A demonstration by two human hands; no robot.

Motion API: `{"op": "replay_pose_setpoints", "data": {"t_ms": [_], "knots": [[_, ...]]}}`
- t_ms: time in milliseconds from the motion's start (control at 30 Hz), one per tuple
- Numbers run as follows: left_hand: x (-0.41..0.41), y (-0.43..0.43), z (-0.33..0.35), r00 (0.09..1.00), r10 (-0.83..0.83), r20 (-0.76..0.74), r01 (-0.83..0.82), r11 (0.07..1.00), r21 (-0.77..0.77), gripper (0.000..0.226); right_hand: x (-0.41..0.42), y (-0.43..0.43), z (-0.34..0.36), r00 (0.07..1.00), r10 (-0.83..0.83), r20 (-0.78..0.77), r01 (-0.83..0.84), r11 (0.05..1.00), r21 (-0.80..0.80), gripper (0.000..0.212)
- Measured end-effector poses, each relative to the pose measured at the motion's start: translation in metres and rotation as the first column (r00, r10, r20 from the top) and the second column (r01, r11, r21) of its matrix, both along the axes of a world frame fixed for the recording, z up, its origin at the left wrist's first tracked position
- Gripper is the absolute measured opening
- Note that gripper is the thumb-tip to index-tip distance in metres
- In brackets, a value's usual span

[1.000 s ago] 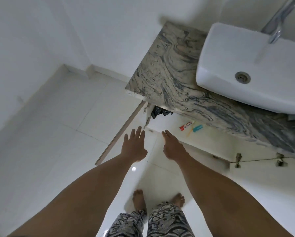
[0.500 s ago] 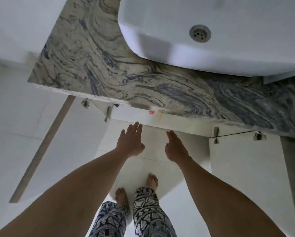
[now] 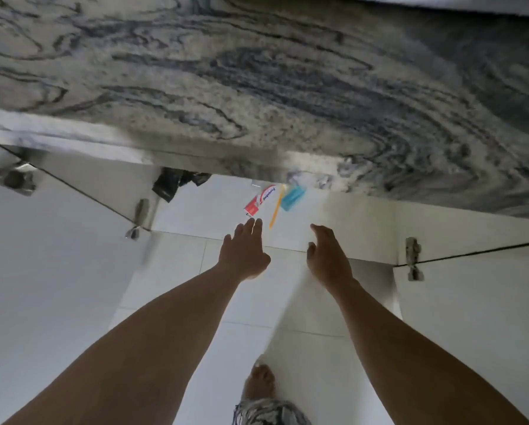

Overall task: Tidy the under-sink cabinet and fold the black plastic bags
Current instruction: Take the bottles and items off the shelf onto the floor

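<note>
- I am at the reaching-in step. Both cabinet doors stand open and nothing has been lifted out yet.
- My left hand (image 3: 244,250) is stretched forward with its fingers straight and together, empty. Its tips are just short of the toothpaste tube (image 3: 261,199).
- My right hand (image 3: 327,256) hangs beside it with the fingers loosely relaxed, also empty.
- The black plastic bags (image 3: 171,182) lie crumpled at the left back of the under-sink cabinet (image 3: 217,210), partly hidden under the marble countertop (image 3: 257,87).
- Near the front edge, the tube, a yellow toothbrush (image 3: 276,208) and a blue item (image 3: 292,196) lie close together. I cannot tell what the blue item is.
- I judge the next move to be a low reach to the left, under the stone lip, to pinch the bags and draw them out.
- The countertop overhangs the opening, so my head and forearms need to go in low.
- The left door (image 3: 57,256) and right door (image 3: 471,317) flank me with their hinges jutting out, and the tiled floor between them is my free room.
</note>
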State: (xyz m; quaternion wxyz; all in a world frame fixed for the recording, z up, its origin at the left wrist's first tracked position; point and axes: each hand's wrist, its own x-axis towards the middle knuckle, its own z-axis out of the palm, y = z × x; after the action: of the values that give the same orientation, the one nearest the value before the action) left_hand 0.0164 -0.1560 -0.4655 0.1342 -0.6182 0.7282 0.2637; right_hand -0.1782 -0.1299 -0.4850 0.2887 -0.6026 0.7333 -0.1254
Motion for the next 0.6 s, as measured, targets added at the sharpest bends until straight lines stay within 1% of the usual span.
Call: {"op": "replay_pose_setpoints", "data": {"t_ms": [133, 233, 367, 467, 533, 600], "knots": [[-0.016, -0.025, -0.044, 1.000, 0.022, -0.013, -0.024, 0.989, -0.148, 0.074, -0.013, -0.032, -0.038, 1.000, 0.003, 0.008, -0.002, 0.992, -0.130, 0.044], [-0.024, -0.044, -0.073, 1.000, 0.014, 0.016, -0.009, 0.965, -0.262, 0.071, -0.017, -0.054, -0.063, 0.999, 0.022, -0.044, -0.031, 0.977, -0.211, 0.043], [-0.035, -0.071, -0.102, 0.998, 0.030, -0.047, -0.047, 0.901, -0.431, 0.066, -0.023, -0.084, -0.091, 0.998, -0.012, -0.054, -0.006, 0.947, -0.320, 0.042], [-0.045, -0.089, -0.115, 0.997, -0.001, -0.083, -0.044, 0.834, -0.549, 0.063, -0.029, -0.103, -0.108, 0.997, -0.020, -0.077, -0.014, 0.914, -0.406, 0.042], [-0.050, -0.103, -0.120, 0.993, -0.029, -0.111, -0.044, 0.800, -0.598, 0.062, -0.033, -0.113, -0.116, 0.995, -0.044, -0.085, 0.001, 0.891, -0.453, 0.041], [-0.057, -0.114, -0.123, 0.991, -0.071, -0.110, -0.014, 0.777, -0.630, 0.062, -0.041, -0.121, -0.122, 0.995, -0.058, -0.084, 0.007, 0.860, -0.510, 0.040]]}}
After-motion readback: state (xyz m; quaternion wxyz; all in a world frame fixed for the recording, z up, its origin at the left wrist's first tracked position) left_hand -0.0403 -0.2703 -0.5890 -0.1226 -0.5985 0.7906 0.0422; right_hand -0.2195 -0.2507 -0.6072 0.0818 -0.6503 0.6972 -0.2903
